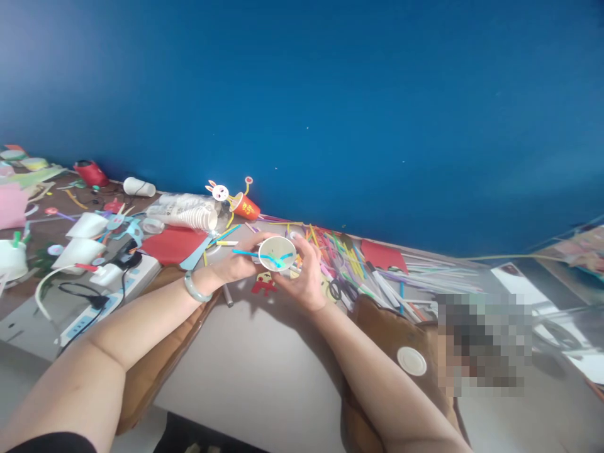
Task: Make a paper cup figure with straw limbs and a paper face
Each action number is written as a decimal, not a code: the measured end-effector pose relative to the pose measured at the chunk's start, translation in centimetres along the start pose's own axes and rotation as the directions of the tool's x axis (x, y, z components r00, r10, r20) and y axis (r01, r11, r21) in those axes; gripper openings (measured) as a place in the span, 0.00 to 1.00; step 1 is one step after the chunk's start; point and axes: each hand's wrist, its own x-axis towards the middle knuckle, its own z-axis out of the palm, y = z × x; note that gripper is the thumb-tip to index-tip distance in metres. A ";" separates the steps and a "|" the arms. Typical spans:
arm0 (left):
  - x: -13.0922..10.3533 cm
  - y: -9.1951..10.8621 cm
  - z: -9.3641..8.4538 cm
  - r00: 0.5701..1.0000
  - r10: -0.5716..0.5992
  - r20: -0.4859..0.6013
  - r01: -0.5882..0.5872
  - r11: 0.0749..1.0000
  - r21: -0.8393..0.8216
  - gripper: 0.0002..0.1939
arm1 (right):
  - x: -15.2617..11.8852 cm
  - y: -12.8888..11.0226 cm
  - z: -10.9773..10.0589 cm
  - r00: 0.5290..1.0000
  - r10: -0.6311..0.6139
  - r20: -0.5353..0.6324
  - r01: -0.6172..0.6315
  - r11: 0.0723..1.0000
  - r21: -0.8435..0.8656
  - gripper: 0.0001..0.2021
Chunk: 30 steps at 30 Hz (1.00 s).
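Showing off-white inside the paper cup (278,245), bright blue on its drinking straws (245,253) and pale green near the bottom. Showing milky, greyish green on the bangle (196,287) and black on the sleeve (56,443). Spreading plain, deep blue over the wall (306,113). Carrying yellow markings over red-orange on the decorated cup (249,208), and white with pinkish-orange ears on the rabbit cutout (219,192). Mixing orange, yellow, green, pink and purple in the straw pile (346,257). Displaying solid red on the paper sheet (174,245) and light grey on the tabletop (245,371).
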 end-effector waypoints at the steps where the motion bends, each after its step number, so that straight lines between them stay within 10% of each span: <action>1: 0.0 0.0 0.0 1.000 0.012 -0.011 -0.011 1.000 0.019 0.24 | 0.1 0.0 -0.1 1.000 -0.012 0.001 0.012 1.000 -0.014 0.43; 15: -0.3 -0.7 -0.1 0.964 0.258 -0.065 -0.239 0.948 0.210 0.23 | 0.4 0.5 -1.1 0.986 -0.165 0.021 0.167 0.979 -0.115 0.44; 30: 0.3 -0.3 1.1 0.966 -0.078 -0.247 0.130 0.971 0.199 0.26 | -0.7 2.0 2.2 0.999 0.029 -0.015 -0.031 0.986 -0.164 0.44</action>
